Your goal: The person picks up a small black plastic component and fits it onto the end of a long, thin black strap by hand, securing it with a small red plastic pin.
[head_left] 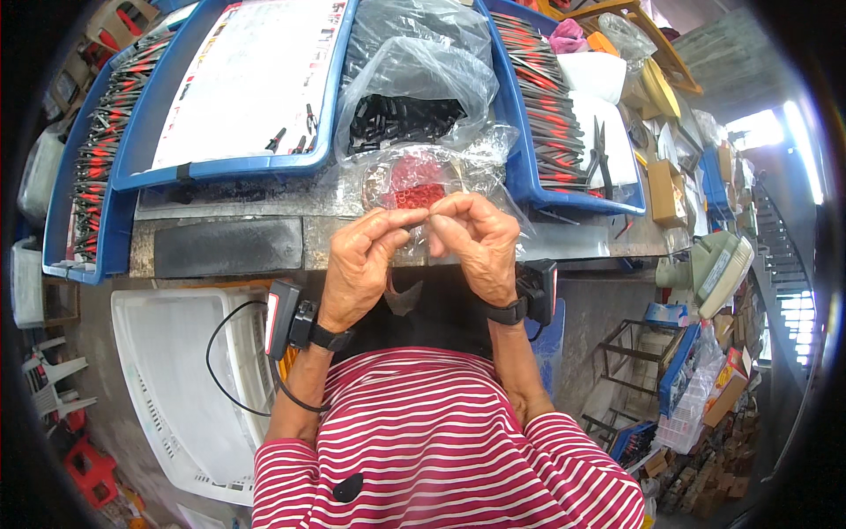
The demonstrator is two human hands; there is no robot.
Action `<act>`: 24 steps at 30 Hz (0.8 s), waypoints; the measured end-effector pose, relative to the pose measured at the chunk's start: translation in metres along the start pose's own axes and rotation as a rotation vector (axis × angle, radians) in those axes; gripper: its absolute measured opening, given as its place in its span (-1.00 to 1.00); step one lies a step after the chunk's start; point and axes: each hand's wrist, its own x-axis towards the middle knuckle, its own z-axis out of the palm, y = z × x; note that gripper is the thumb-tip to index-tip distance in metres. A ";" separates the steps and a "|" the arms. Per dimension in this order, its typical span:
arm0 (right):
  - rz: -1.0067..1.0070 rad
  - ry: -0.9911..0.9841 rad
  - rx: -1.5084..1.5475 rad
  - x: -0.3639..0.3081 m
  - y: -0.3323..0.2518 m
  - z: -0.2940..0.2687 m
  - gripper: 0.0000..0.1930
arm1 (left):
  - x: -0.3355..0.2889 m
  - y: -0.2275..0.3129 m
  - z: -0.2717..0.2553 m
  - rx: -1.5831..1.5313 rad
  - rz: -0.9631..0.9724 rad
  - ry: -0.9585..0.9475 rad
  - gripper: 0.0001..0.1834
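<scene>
Fingers [397, 218] of the left hand [359, 256] and right hand [483, 244] meet almost tip to tip over the near edge of the worktop [264, 205], bent as for a fine pinch; whether they grip some small part cannot be told, since the tips would hide it. Holding both hands together, close in front of the striped shirt [405, 423], probably gives steadiness and a near view. Just beyond the fingers lie small red pieces [419, 196] beneath or inside clear plastic film [480, 157], likely put there for a short reach. Behind them, an open plastic bag [414, 62] holds a heap of black parts [401, 119], its mouth presumably left wide for easy picking. On the right, a blue tray [573, 201] carries slim red-and-black items [542, 97] in a packed row, seemingly laid that way to stay orderly. The red pieces look bright and ring-like, bunched together and blurred in places by wrinkled, shiny film; the black parts look short and dark, tumbled loosely.
</scene>
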 end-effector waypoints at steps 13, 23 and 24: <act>0.142 -0.149 -0.020 0.000 -0.005 -0.010 -0.91 | -0.003 -0.003 -0.009 0.199 0.200 -0.036 -0.81; 0.169 -0.160 -0.034 -0.003 -0.001 -0.003 -0.89 | -0.005 -0.004 -0.004 0.258 0.242 -0.053 -0.84; 0.171 -0.153 -0.039 -0.004 0.002 -0.002 -0.88 | -0.005 -0.004 -0.004 0.256 0.225 -0.063 -0.84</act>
